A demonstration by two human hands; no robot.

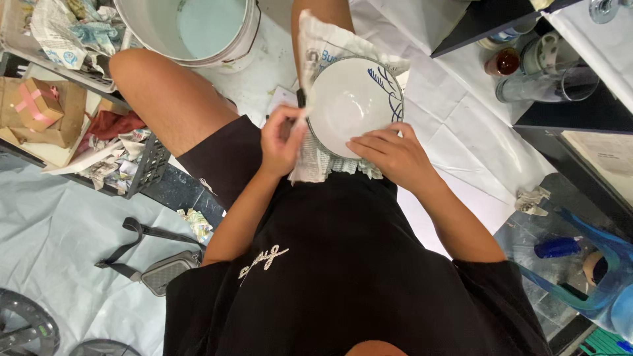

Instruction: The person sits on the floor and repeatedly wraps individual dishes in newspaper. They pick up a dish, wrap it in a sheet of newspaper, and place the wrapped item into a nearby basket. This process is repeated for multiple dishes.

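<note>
Head view, looking straight down at a seated person in a black shirt and black shorts, knees pointing toward the top of the frame.

Just above the centre, a white bowl [354, 105] with dark blue line decoration on its right inner wall rests upright on the person's lap. Under it lies a sheet of newspaper [322, 46], which sticks out past the bowl toward the top of the frame and hangs in a crumpled edge below it.

The left hand [282, 140], left of the bowl, has its fingers curled and pinched on the paper's left edge, lifting it against the rim. The right hand [394, 155], at the bowl's lower right, lies with fingers spread flat, fingertips touching the rim and palm pressing on the paper beneath.

The step in hand looks like wrapping the bowl in newspaper, at an early stage: the inside of the bowl is fully bare. The next move seems to call for folding the pinched edge over the rim while the other hand keeps the bowl steady.

Around the person: a white bucket [198, 29] at top centre, a black crate [142, 168] of crumpled paper at left, a small cardboard box with a pink ribbon [36, 102] at far left, and glass jars [547, 69] on a dark shelf at upper right.
</note>
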